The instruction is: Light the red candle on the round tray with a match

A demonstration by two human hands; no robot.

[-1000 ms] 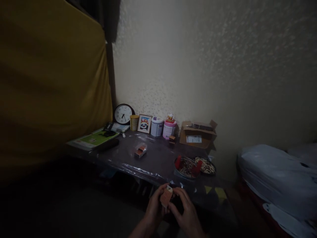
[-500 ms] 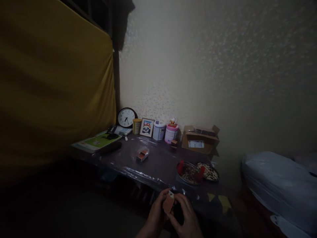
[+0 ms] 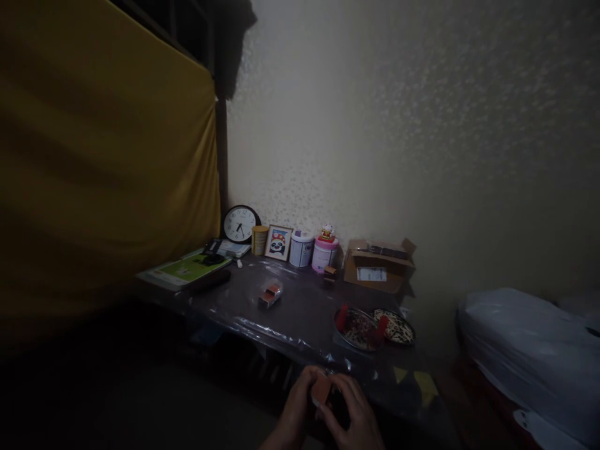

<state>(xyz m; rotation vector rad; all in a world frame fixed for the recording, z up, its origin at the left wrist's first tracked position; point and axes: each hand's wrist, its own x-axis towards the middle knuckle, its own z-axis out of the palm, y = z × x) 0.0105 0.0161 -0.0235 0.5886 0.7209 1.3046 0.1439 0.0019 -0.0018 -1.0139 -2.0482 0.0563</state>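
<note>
Grip: small orange-brown box [image 3: 321, 389] is pinched by left hand [image 3: 297, 399] and right hand [image 3: 355, 403], fingers curled.
Box: held near worktop's [image 3: 302, 309] front edge.
Covering: glossy, creased plastic sheet [image 3: 250, 326].

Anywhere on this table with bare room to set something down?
Yes: central tabletop, bordered by the orange-brown box, the left round dish and, at the back, the small block. Crowded: the far edge, from clock to carton, and the right, where another dish sits close to the first.
</note>
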